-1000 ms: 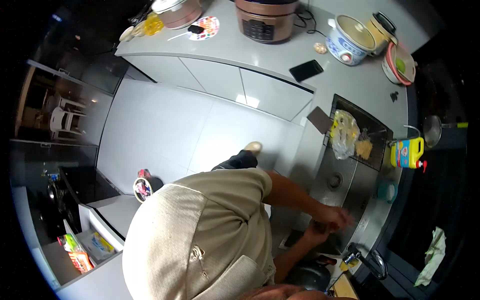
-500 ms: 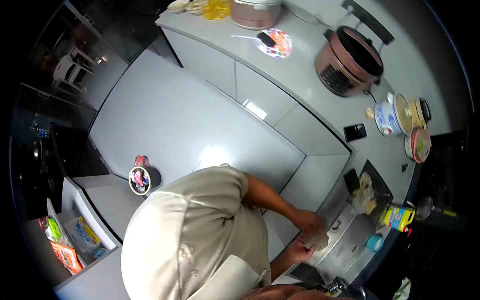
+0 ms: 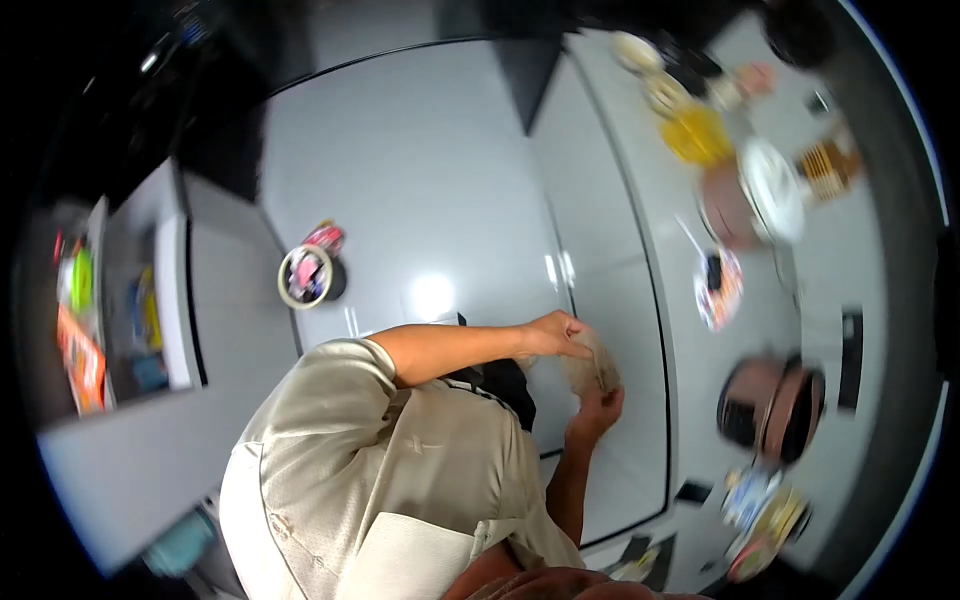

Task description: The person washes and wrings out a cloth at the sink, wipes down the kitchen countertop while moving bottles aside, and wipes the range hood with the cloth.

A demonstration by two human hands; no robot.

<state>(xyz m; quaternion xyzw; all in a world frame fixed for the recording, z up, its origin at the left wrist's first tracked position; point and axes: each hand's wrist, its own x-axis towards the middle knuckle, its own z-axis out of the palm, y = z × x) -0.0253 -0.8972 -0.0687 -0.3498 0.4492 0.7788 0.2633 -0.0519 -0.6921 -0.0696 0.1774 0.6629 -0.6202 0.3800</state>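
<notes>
A thin beige cloth-like piece (image 3: 588, 368), blurred, is stretched between my two hands in front of the white cabinet doors. My left hand (image 3: 556, 335) pinches its upper left side, with the forearm reaching across from the left. At its lower right edge, my right hand (image 3: 600, 405) has the fingers closed on it. Whether the piece is fabric or plastic I cannot make out. Both hands are held out before my chest, over the floor beside the counter.
A bin (image 3: 306, 277) stands on the pale floor. At left, a drawer (image 3: 178, 300) is pulled out with packets in it. Along the right counter (image 3: 650, 200) are a rice cooker (image 3: 735, 205), a patterned plate (image 3: 718, 290), a brown electric cooker (image 3: 770, 410) and a phone (image 3: 693, 492).
My view has swung round, away from the sink. Both hands have left the sink edge with the beige piece, which is now spread wider between them.
</notes>
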